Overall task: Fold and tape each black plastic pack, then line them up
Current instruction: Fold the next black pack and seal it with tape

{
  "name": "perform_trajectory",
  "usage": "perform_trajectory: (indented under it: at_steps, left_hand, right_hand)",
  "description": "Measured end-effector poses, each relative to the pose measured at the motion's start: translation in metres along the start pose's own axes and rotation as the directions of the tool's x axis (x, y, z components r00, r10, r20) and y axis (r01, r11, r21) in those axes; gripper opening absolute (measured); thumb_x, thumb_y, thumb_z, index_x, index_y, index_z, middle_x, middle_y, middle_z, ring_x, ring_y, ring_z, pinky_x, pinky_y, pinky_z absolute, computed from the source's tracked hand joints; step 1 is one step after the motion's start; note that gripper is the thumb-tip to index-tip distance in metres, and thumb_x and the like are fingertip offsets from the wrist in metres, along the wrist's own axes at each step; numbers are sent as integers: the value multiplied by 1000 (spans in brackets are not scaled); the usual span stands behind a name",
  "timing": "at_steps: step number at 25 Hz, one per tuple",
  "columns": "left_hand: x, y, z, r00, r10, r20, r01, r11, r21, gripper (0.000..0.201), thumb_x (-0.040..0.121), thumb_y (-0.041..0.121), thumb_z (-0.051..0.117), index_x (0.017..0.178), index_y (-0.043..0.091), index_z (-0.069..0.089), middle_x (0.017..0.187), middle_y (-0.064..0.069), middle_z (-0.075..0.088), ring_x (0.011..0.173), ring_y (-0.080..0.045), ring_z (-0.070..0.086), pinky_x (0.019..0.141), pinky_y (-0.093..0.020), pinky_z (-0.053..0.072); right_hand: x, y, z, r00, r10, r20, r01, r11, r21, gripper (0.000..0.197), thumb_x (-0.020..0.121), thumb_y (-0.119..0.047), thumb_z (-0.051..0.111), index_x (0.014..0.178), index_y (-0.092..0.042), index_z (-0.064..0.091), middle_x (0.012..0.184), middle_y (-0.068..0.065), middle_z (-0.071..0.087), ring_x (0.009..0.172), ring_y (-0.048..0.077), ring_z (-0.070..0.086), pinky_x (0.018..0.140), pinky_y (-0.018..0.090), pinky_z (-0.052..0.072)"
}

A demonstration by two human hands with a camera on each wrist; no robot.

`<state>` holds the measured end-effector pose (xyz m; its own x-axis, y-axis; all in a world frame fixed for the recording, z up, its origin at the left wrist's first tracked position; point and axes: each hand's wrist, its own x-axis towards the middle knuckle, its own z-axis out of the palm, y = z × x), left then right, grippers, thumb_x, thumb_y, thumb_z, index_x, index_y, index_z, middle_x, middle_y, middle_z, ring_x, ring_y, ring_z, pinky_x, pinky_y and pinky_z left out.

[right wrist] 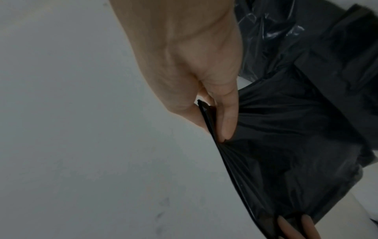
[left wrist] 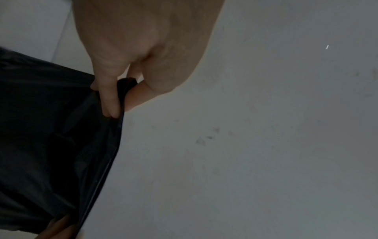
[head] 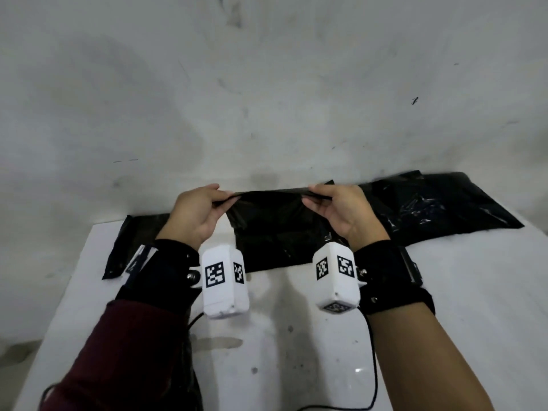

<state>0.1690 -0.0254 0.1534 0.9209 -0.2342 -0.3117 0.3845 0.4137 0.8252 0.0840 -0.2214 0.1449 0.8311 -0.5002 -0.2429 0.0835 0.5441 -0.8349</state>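
Nearest us, our left hand [head: 194, 213] and right hand [head: 341, 212] each pinch an end of the black plastic pack's [head: 275, 229] raised far edge, its long axis running left-right between them, above the tabletop [head: 444, 292], more black plastic [head: 439, 206] lying beyond right.

no readable text, brand or number anywhere. only black-and-white square code markers on the two white wrist camera housings [head: 224, 280], not decodable as characters.
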Motion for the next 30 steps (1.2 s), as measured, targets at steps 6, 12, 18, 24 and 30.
perform_trajectory:
  at_steps: [6, 12, 18, 24, 30]
  left_hand:
    - [-11, -39, 39, 999, -36, -8, 36, 998, -48, 47, 83, -23, 41, 127, -6, 38, 88, -18, 48, 79, -26, 59, 63, -26, 53]
    - [-38, -84, 49, 998, 64, -18, -64, 998, 9, 48, 79, -24, 48, 121, -1, 44, 112, -22, 49, 89, -23, 60, 63, -26, 57]
    - [-102, -199, 8, 986, -84, -144, 110, 977, 181, 59, 76, -26, 48, 128, 0, 42, 106, -19, 58, 88, -24, 59, 82, -37, 49]
    - [-146, -254, -17, 939, -245, -241, 286, 946, 152, 19, 91, -1, 49, 109, -6, 52, 94, -20, 61, 82, -32, 63, 68, -35, 57]
    - [-157, -262, -18, 910, -210, -357, 296, 933, 206, 14, 92, -8, 45, 80, -3, 50, 77, -21, 56, 53, -22, 64, 51, -23, 56]
  right_hand:
    - [5, -28, -47, 1000, 14, 16, -13, 997, -75, 11, 82, 17, 55, 74, 9, 57, 76, 15, 59, 52, 17, 67, 53, 24, 55]
    - [-3, -41, -99, 996, 55, 72, -41, 983, -179, 18, 81, 15, 57, 69, 1, 57, 59, 5, 62, 57, 18, 64, 57, 27, 58]
    - [-34, 22, -204, 928, 371, 25, -288, 760, -582, 12, 77, 12, 63, 78, 0, 63, 74, 11, 59, 59, 17, 59, 50, 22, 54]
    - [-73, 52, -261, 883, 463, -73, -421, 715, -557, 8, 80, 2, 68, 82, 7, 61, 69, 20, 66, 69, 37, 67, 79, 45, 56]
    - [-88, 66, -271, 937, 329, -120, -331, 719, -611, 12, 89, -3, 59, 80, 4, 59, 63, 17, 61, 44, 18, 59, 46, 23, 52]
